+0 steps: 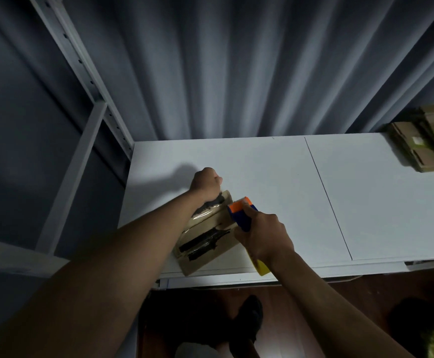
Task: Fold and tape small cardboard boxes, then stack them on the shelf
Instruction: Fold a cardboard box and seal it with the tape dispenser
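Right hand [265,235] nearest the camera, fingers wrapped round the tape dispenser [244,215]: blue body, orange front, toothed blade at the tip, yellow handle end poking out below the wrist. Dispenser nose sits against the right edge of the cardboard box [208,233], roughly mid-length. Left hand [207,183] further out, clenched over the far end of the box; seems to pin it down, but whether the fingers pinch a tape end or just the cardboard I cannot tell, since they are hidden behind the knuckles.

Box lies flat and angled on the near-left part of the white table [275,177], near end close to the table's front edge. Clear glossy tape [205,215] already shows on top, black scrawled marks under it.

Handling judgement: light, thin cardboard, stiff enough along the panels but will dent at the seam if pressed hard; taped face likely slippery. Best held by the ends or side edges, not the glossy top.

Further right at the table's far corner, a stack of flat cardboard [425,140]. Left of the table, grey shelf upright [91,81]; grey curtain [223,68] behind.
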